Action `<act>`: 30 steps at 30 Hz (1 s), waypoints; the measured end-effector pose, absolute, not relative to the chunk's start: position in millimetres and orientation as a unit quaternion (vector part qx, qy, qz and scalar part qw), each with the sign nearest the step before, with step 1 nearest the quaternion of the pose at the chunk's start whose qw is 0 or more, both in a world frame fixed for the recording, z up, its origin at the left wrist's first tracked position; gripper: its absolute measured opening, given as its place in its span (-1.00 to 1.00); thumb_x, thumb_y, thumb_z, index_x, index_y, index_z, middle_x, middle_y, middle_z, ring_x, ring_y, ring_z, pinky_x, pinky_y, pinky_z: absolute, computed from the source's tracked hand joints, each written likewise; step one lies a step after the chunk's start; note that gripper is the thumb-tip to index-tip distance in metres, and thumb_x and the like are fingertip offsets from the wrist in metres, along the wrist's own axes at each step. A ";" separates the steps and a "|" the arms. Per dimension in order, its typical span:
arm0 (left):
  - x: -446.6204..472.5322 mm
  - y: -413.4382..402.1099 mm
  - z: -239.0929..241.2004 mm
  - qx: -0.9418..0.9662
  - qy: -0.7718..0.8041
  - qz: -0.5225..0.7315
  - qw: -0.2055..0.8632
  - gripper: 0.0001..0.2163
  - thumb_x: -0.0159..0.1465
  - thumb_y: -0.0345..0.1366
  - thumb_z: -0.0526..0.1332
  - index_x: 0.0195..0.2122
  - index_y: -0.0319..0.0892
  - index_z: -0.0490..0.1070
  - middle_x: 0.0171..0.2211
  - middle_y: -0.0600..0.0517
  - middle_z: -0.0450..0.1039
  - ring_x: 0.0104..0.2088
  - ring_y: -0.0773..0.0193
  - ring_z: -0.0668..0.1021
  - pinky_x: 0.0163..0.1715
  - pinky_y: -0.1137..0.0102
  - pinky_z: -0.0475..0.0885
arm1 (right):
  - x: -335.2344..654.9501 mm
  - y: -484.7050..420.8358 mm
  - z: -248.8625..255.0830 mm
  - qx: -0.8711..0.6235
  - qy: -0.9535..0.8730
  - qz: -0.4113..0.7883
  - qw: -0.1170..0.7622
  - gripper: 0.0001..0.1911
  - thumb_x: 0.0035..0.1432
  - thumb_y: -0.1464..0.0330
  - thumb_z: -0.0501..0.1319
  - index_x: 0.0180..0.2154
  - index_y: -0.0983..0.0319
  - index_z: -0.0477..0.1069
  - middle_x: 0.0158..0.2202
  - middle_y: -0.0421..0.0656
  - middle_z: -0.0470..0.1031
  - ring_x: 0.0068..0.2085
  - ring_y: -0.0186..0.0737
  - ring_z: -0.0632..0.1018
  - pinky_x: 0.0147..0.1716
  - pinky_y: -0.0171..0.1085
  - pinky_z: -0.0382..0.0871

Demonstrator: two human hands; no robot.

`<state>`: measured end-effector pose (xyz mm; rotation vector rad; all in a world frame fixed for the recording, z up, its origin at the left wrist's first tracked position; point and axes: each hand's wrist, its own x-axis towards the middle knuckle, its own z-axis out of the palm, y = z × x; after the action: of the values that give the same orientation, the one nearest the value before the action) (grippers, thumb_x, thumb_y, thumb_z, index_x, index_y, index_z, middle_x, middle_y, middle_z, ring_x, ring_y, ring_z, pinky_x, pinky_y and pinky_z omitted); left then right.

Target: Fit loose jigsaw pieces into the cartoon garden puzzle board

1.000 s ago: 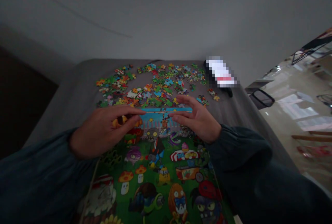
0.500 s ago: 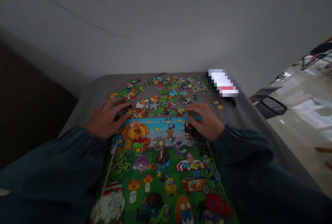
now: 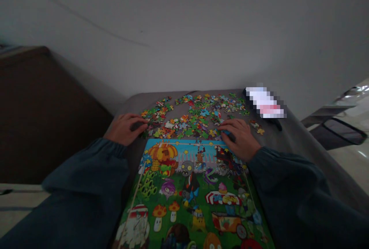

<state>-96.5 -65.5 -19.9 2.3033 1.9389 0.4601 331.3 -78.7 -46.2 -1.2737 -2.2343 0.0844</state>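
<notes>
A picture puzzle board (image 3: pixel 184 187) lies in front of me, showing cartoon zombies, mushrooms and a pumpkin. Beyond its top edge spreads a loose heap of small jigsaw pieces (image 3: pixel 198 114). My left hand (image 3: pixel 127 129) rests at the heap's left side, thumb and fingers curved with a gap between them, tips at the nearest pieces. Over the board's top right corner is my right hand (image 3: pixel 240 137), its fingers bent toward the heap's right side and the thumb held apart. No piece is plainly seen in either hand.
A grey cloth-covered table (image 3: pixel 291 156) carries everything and meets a pale wall (image 3: pixel 184 30). A phone (image 3: pixel 265 105) with a blurred bright screen stands at the back right. A few pieces (image 3: pixel 257 126) lie near it. Dark brown furniture (image 3: pixel 49 114) stands left; a black-framed object (image 3: pixel 343 131) is at right.
The view has shifted, so the board and heap appear farther right and lower. Left finger and thumb tips are closer together. Both hands stay beside the heap.
</notes>
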 end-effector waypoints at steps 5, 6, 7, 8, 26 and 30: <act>-89.3 -71.6 -28.3 0.754 0.645 0.109 0.054 -0.44 0.22 0.22 0.17 0.10 -0.01 0.53 0.14 -0.11 0.43 0.18 -0.11 0.41 0.21 0.00 0.24 | 331.0 -84.8 -46.5 -0.463 -0.841 0.042 0.277 -0.77 0.27 0.41 0.16 -0.15 0.14 0.58 -0.03 -0.03 0.57 0.09 0.09 0.43 -0.01 0.07 0.34; -90.2 -71.9 -28.8 0.756 0.644 0.100 0.060 -0.40 0.22 0.25 0.16 0.13 0.00 0.50 0.16 -0.11 0.42 0.20 -0.12 0.39 0.23 -0.01 0.22 | 330.7 -85.4 -46.4 -0.462 -0.842 0.045 0.275 -0.77 0.27 0.41 0.16 -0.15 0.13 0.58 -0.02 -0.03 0.56 0.10 0.09 0.43 -0.01 0.07 0.34; -91.5 -72.0 -29.1 0.758 0.642 0.093 0.066 -0.38 0.21 0.26 0.15 0.16 0.01 0.49 0.18 -0.11 0.40 0.22 -0.13 0.38 0.24 -0.02 0.21 | 330.4 -85.8 -46.2 -0.461 -0.843 0.048 0.274 -0.77 0.27 0.41 0.16 -0.14 0.14 0.58 -0.02 -0.03 0.56 0.10 0.09 0.43 0.00 0.08 0.34; -92.8 -72.0 -29.3 0.759 0.641 0.089 0.072 -0.37 0.21 0.28 0.14 0.17 0.01 0.47 0.19 -0.12 0.39 0.23 -0.14 0.37 0.25 -0.03 0.20 | 330.2 -86.1 -46.0 -0.460 -0.843 0.051 0.274 -0.77 0.27 0.40 0.16 -0.14 0.14 0.59 -0.02 -0.03 0.56 0.10 0.10 0.43 0.00 0.09 0.34; -97.7 -71.3 -29.3 0.755 0.647 0.084 0.063 -0.53 0.34 -0.16 -0.04 0.18 -0.05 0.45 0.21 -0.14 0.38 0.24 -0.09 0.35 0.23 -0.04 0.20 | 332.4 -86.8 -44.5 -0.447 -0.849 0.056 0.277 -0.75 0.29 0.40 0.15 -0.12 0.13 0.59 -0.04 -0.03 0.57 0.07 0.08 0.45 0.00 0.10 0.35; -93.7 -78.4 -8.1 0.730 0.676 0.082 0.053 -0.55 0.41 -0.16 -0.09 0.17 -0.08 0.46 0.20 -0.15 0.40 0.23 -0.16 0.34 0.19 -0.12 0.20 | 332.5 -86.8 -44.6 -0.439 -0.851 0.066 0.282 -0.76 0.29 0.40 0.15 -0.14 0.14 0.59 -0.03 -0.03 0.58 0.07 0.08 0.45 0.02 0.12 0.35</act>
<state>-93.7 -78.4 -8.1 2.2198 2.0544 0.2487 332.5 -86.8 -44.6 -1.1766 -2.2788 0.1760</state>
